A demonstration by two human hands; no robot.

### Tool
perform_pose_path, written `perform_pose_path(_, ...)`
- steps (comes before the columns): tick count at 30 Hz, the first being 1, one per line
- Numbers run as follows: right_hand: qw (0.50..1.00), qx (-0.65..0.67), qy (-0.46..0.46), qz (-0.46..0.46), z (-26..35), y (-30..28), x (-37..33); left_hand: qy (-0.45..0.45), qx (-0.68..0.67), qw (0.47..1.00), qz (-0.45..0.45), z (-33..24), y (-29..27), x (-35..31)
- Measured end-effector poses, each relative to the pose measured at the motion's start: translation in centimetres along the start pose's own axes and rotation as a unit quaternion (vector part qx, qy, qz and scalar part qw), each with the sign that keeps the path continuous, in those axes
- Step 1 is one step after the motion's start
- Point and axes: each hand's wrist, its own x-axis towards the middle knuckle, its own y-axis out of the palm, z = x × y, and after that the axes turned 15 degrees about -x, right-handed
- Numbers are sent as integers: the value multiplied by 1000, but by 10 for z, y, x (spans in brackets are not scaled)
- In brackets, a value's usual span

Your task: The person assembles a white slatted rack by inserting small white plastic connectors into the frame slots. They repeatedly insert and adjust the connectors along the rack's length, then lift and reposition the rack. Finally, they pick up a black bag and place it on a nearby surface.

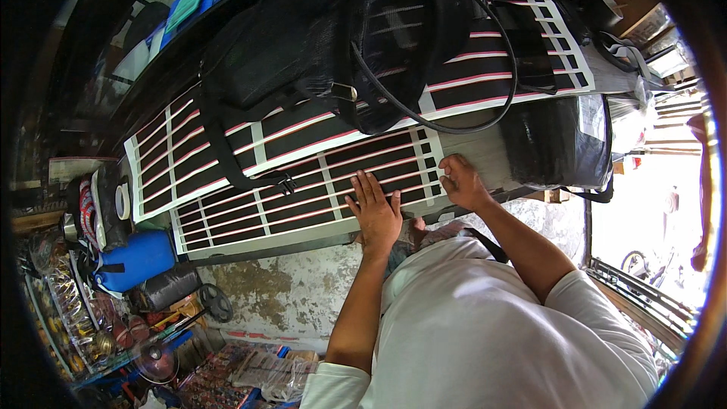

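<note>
Black sheet with white strips (303, 197) lies on the grey desk (485, 125), at the centre and centre-left of the frame. Left hand (379, 220): palm down on the sheet, grip unclosed, fingers slightly apart. Right hand (464, 183): at the sheet's right end, fingers curled; whether its grip is clamped on the edge cannot be told. Larger striped sheet (295, 132) adjoins above, bearing a black bag (280, 57) at upper centre.

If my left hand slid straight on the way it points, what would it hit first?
Your left hand would likely meet the upper striped sheet first, at its near white edge, though whether that edge is raised above the lower sheet is unclear.
</note>
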Motion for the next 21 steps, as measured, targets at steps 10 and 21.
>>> perform_pose_path(10, 1000, -9, 1, -8, 3, -1, 1, 81, -27, 996, 38, -45, 16, 8)
perform_pose_path(21, 996, -40, 55, -62, 9, 13, 10, 115, -107, 987, 40, -47, 14, 18)
